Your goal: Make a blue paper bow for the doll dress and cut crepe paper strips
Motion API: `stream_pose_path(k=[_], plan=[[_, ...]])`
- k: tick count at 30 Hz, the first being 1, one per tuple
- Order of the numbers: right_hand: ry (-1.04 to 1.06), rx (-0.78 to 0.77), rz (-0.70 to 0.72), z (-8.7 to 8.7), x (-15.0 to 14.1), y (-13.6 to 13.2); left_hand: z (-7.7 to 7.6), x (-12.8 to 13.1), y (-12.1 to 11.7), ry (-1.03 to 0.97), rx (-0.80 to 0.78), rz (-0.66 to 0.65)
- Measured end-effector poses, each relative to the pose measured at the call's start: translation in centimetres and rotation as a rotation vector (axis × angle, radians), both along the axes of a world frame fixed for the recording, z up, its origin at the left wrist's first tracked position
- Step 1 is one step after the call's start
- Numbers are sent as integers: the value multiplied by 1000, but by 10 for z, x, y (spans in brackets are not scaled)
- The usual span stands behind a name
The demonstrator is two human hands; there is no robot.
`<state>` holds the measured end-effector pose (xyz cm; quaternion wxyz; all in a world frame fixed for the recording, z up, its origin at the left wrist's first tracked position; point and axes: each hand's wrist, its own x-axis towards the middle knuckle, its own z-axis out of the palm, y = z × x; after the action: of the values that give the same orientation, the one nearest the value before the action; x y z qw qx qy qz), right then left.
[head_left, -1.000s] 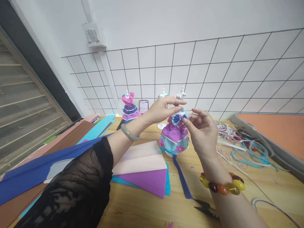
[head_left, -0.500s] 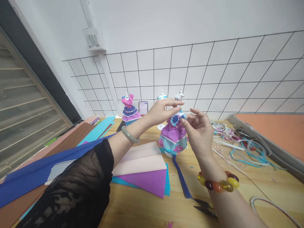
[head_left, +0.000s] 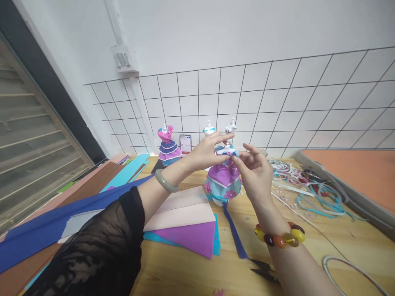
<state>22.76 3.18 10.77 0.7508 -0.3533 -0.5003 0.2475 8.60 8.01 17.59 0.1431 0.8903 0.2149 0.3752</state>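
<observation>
A small mannequin wearing a purple and teal paper dress (head_left: 224,181) stands on the wooden table (head_left: 191,271). My left hand (head_left: 207,151) pinches the top of the doll at its neck, fingers closed. My right hand (head_left: 254,174) pinches a small blue pleated paper fan (head_left: 228,153) against the doll's chest. A jade bangle is on my left wrist and a beaded bracelet on my right.
Folded pink, purple and teal paper sheets (head_left: 185,218) lie left of the doll, long blue and brown sheets (head_left: 61,218) further left. Another dressed mannequin (head_left: 168,148), a phone (head_left: 185,144) and a bare mannequin (head_left: 209,129) stand by the wire grid. Ribbon scraps (head_left: 308,185) lie right, scissors (head_left: 265,272) near.
Both hands and the doll sit slightly lower and left in view as the camera tilted up. The right fingers have closed in tighter on the blue fan at the doll's chest.
</observation>
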Motion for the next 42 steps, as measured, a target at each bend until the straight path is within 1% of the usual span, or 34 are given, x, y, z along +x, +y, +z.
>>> stream_pose_path(k=[3, 7, 10, 13, 19, 26, 31, 36, 42], plan=[[34, -14, 49, 0, 8, 2, -1, 0, 1, -11, -7, 12], [53, -24, 49, 0, 15, 6, -1, 0, 1, -2, -21, 8], [8, -38, 54, -1, 14, 7, 0, 0, 1, 5, -13, 3], [-26, -59, 93, -2, 11, 8, 1, 0, 1, 21, -3, -1], [3, -52, 158, -7, 10, 11, 2, -1, 1, 51, -6, 8], [-26, -56, 107, -10, 9, 12, 2, -3, 4, 72, 7, -19], [-86, -23, 2, -14, 8, 14, 4, -4, 4, 143, 26, 16], [-96, -11, -7, -18, 6, 16, 4, -1, 3, 183, 72, 38], [-112, -26, -42, -19, 5, 18, 6, 0, -1, 185, 72, 57]])
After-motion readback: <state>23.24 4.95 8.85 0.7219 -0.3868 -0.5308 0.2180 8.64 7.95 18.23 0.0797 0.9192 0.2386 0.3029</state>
